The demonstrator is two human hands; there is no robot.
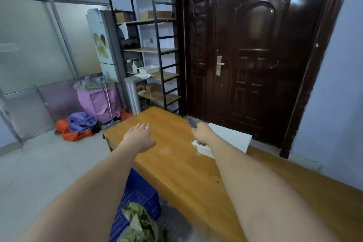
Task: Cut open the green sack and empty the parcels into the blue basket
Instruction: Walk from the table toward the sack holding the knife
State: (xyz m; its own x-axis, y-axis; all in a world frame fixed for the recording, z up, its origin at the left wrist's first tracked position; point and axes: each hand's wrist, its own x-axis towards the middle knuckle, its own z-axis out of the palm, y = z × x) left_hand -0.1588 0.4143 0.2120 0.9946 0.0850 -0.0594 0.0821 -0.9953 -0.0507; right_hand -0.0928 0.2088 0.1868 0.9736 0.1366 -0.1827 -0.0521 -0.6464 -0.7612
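One crumpled olive-green woven sack (140, 224) sits at bottom centre, bunched in or on the one blue perforated plastic basket (137, 196) beside the near edge of the long orange wooden table (176, 163). The sack looks soft, floppy and light, no stiffness; probably best taken by a gathered fold or at the mouth, since loose fabric will slip if pinched thin. The basket looks rigid, liftable by its rim. No parcels are visible, count zero in view; cannot tell whether any are under the sack. Left hand (139, 136), mid-frame over the table, has its grip wide, fingers spread, holding nothing. Right hand (202, 133), centre right, has its grip closed around one small dark blue cutter-like tool (192, 123), above one white flat box (229, 139) on the table.
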